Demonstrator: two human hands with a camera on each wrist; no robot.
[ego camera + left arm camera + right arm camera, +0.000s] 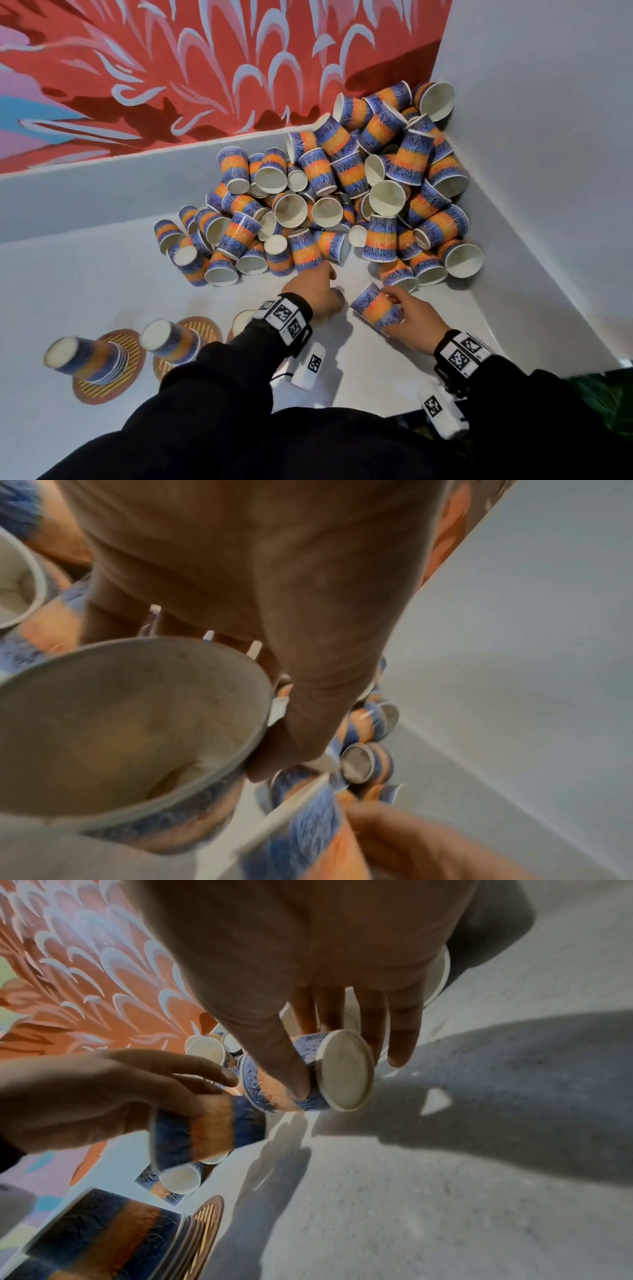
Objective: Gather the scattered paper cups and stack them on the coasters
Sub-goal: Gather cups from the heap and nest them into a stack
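Many blue-and-orange paper cups lie heaped in the white corner. My left hand grips one cup at the heap's near edge; the hand hides that cup in the head view. My right hand holds another cup on its side, thumb and fingers around it, base facing the wrist camera. Two striped coasters at the near left carry upside-down cup stacks. A third stack shows behind my left arm.
White walls close the corner at the right and back, with a red mural above the back ledge. Bare white surface lies between my arms. Black sleeves cover the near foreground.
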